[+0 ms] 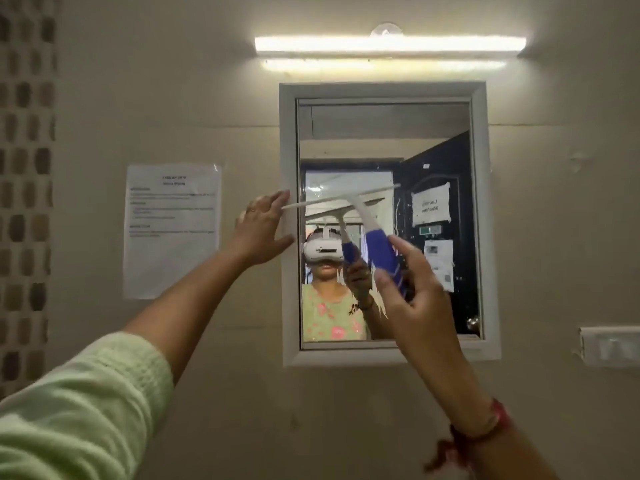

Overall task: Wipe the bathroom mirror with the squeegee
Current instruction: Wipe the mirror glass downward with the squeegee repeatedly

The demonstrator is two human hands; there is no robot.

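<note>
A white-framed mirror (381,119) hangs on the beige wall ahead of me. My right hand (412,292) grips the blue handle of a white squeegee (346,202). Its long white blade lies tilted across the middle of the glass, and its left tip reaches past the left frame edge. My left hand (263,230) is spread with fingers apart and rests flat on the mirror's left frame, just below the blade's left tip. The glass reflects a person wearing a white headset, the squeegee and a dark door.
A tube light (389,45) glows above the mirror. A printed paper notice (172,230) is taped to the wall left of the mirror. A white switch plate (611,346) sits at the right edge. Patterned tiles (26,188) run down the far left.
</note>
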